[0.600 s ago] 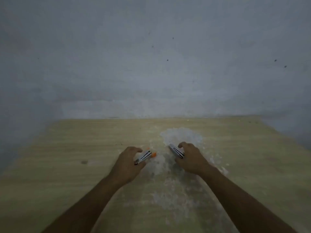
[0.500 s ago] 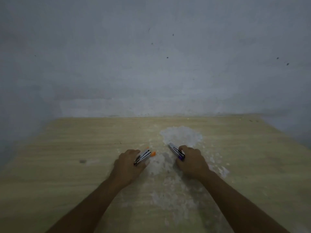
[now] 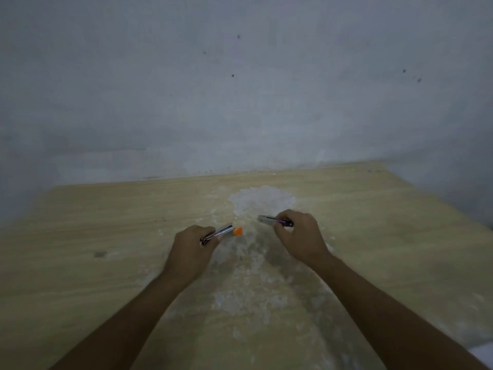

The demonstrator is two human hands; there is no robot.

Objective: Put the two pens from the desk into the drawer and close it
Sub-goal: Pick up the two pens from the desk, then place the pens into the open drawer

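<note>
My left hand [image 3: 190, 249] grips a silver pen with an orange end [image 3: 226, 232], which points up and to the right just above the wooden desk [image 3: 80, 276]. A second silver pen with a purple part [image 3: 272, 220] is pinched in my right hand [image 3: 301, 236], its tip pointing left. Both pens sit slightly off the desk surface, near its middle. No drawer is in view.
A patch of white flaky residue [image 3: 262, 200] lies on the desk behind and between my hands, spreading toward me. A grey wall [image 3: 240, 89] stands right behind the desk's far edge. A small dark mark [image 3: 100, 254] sits on the left of the desk.
Both hands have closed on the pens and lifted them slightly off the desk. The right pen has turned flatter, pointing left.
</note>
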